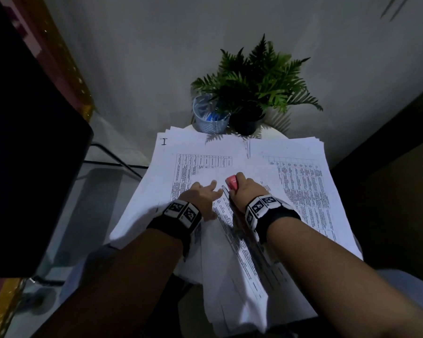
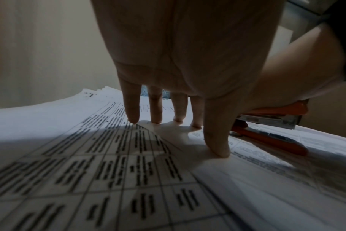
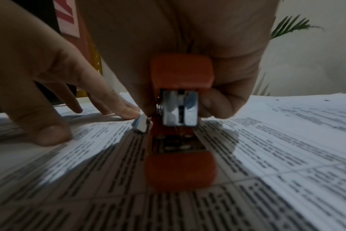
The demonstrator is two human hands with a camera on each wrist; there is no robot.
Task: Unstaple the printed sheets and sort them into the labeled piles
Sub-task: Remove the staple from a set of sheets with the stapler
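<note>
Printed sheets with tables cover a small table. A left pile (image 1: pixel 200 152) bears a handwritten "I" in its far corner; a right pile (image 1: pixel 300 176) lies beside it. A loose set of sheets (image 1: pixel 232 252) runs toward me in the middle. My left hand (image 1: pixel 203 196) presses straight fingers (image 2: pixel 131 112) flat on the paper. My right hand (image 1: pixel 244 191) grips an orange stapler (image 1: pixel 231 182), whose orange body (image 3: pixel 181 121) and metal head stand on the sheet just right of the left hand; its base (image 2: pixel 267 139) lies on the paper.
A potted fern (image 1: pixel 257 84) and a mesh cup (image 1: pixel 209 118) stand at the table's far edge against the wall. A dark monitor-like object (image 1: pixel 22 167) fills the left side. Dark furniture (image 1: pixel 388 167) borders the right.
</note>
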